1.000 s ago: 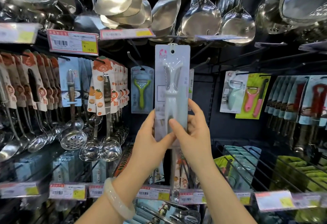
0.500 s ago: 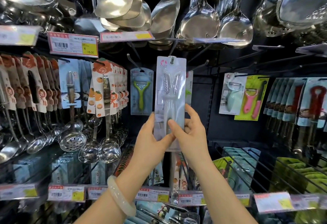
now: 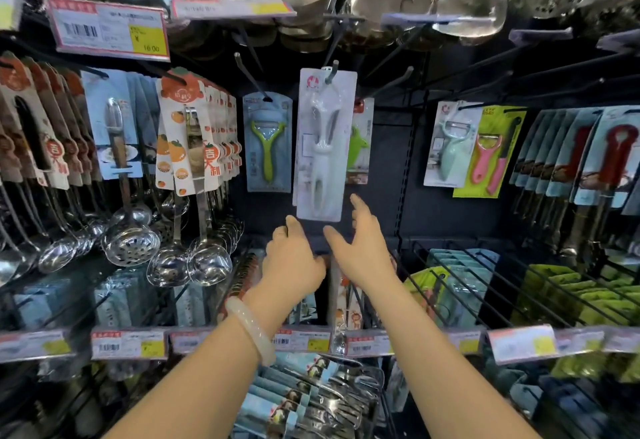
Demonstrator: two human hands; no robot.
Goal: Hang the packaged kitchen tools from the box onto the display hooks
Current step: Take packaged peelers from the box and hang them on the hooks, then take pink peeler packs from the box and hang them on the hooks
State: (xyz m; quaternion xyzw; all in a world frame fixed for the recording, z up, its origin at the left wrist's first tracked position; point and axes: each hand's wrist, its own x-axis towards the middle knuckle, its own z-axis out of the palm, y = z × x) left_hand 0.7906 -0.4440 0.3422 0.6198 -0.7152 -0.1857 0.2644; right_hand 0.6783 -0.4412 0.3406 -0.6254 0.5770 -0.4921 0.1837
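Display rack (image 3: 412, 147) of pegs, stocked by type. White pack (image 3: 323, 147) hung on centre hook (image 3: 333, 69), clear of neighbours, so facing out. Left hand (image 3: 292, 258) loosely curled, right hand (image 3: 362, 248) spread, both empty just below, probably letting go.

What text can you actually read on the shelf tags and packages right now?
"16.00", after a "¥" sign: yellow patch of the price tag, upper left.
"吉" and "大利": orange-print spoon cards.
Barcode digits, lower shelf tags and the white peeler package: too blurred to read.
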